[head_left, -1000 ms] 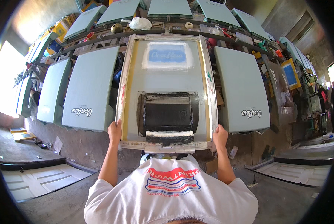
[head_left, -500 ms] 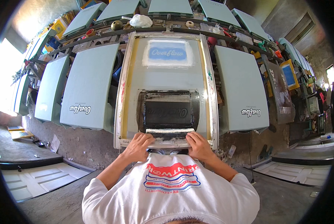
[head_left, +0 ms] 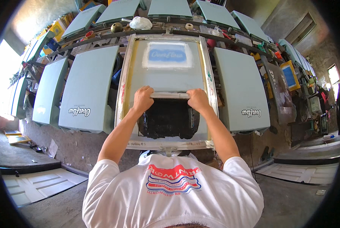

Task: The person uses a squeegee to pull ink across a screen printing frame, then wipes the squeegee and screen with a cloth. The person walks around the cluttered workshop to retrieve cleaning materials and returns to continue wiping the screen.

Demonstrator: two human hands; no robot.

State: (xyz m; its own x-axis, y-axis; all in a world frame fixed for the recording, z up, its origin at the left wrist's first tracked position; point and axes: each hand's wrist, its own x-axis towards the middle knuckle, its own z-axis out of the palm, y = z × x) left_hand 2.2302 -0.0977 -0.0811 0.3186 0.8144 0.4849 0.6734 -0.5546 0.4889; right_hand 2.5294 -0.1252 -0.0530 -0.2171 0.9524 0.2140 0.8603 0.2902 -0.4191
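Note:
A pale squeegee (head_left: 171, 95) lies crosswise over the screen, its two ends held in my hands. My left hand (head_left: 143, 98) is closed round the left end, and my right hand (head_left: 197, 99) grips the right end. Beneath and nearer to me, wet black ink (head_left: 169, 119) covers the lower part of the mesh. The screen frame (head_left: 122, 81) is whitish with yellowed tape along its inner sides, and it lies flat on a printing board. Farther up the mesh is a blue stencil patch (head_left: 167, 55) bordered in white. The squeegee's blade edge is hidden.
Pale green fabric-covered boards flank the screen, one at the left (head_left: 88, 83) and one at the right (head_left: 242, 85), both with black lettering. Behind, a metal rail carries a white plastic bag (head_left: 141, 23) and a tape roll (head_left: 189, 26). White door panels (head_left: 44, 184) lie on the floor.
Both hands have pushed the squeegee away from me, from the screen's near edge to the far side of the dark area. Black ink now coats the window where lettering showed.

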